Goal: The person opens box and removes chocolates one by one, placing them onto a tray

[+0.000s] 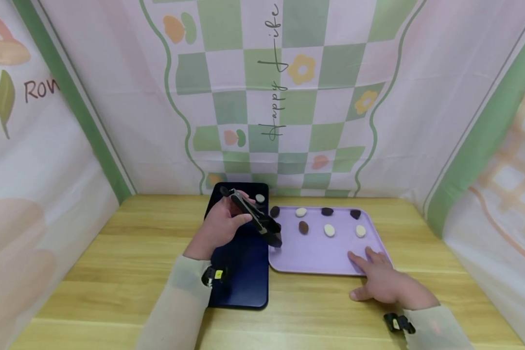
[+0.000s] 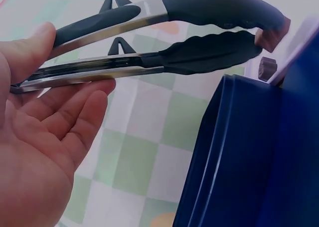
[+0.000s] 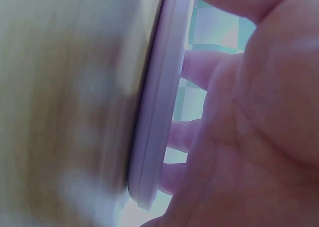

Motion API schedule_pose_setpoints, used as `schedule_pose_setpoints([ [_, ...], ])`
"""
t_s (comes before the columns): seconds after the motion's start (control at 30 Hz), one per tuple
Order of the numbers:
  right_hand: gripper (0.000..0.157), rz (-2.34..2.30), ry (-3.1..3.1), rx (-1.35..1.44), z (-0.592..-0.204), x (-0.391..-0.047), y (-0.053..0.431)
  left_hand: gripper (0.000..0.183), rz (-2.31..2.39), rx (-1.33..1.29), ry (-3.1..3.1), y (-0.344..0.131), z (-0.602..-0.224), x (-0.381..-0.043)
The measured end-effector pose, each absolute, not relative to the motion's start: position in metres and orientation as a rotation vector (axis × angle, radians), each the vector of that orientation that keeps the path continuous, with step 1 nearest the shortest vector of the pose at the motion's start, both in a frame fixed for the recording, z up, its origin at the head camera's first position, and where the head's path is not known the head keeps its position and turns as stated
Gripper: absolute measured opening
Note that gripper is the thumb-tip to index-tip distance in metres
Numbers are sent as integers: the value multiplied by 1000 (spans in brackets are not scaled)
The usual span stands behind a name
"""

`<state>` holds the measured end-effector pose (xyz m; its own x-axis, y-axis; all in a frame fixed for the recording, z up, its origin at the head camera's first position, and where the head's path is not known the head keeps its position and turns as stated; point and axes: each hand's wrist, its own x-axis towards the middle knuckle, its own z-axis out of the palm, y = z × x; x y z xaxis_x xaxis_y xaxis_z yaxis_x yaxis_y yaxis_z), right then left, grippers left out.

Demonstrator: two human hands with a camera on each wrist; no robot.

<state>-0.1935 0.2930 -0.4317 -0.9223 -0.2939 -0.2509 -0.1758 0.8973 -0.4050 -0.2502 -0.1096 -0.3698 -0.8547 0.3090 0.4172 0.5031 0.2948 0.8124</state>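
My left hand (image 1: 220,223) grips a pair of tongs (image 2: 164,37) with black scalloped heads and steel-edged arms. Held at the tongs' tips is a small brown block (image 2: 273,35), seen over the left edge of the purple tray (image 1: 306,255) in the head view. Thumb and fingers lie on opposite arms of the tongs in the left wrist view. My right hand (image 1: 382,282) rests its spread fingers on the purple tray's near right corner, with the thumb on the table.
On the purple tray sit several small pebble-like pieces, among them a white one (image 1: 329,230), a brown one (image 1: 304,227) and a black one (image 1: 355,214). A dark blue tray (image 1: 240,277) stands left of it, bearing a white piece (image 1: 260,198). Patterned curtain (image 1: 262,112) hangs behind the wooden table (image 1: 315,311).
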Motion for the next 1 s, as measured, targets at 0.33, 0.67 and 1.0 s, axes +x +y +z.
schedule_pose_setpoints([
  [0.33, 108, -540, 2748, -350, -431, -194, 293, 37, -1505, -718, -2450, -102, -375, -251],
  [0.67, 108, -532, 2752, -339, -433, -194, 293, 37, -1490, -702, -2453, -102, -374, -250],
  [1.0, 108, -530, 2751, -341, -433, -195, 293, 39, -1500, -706, -2381, -108, -370, -250],
])
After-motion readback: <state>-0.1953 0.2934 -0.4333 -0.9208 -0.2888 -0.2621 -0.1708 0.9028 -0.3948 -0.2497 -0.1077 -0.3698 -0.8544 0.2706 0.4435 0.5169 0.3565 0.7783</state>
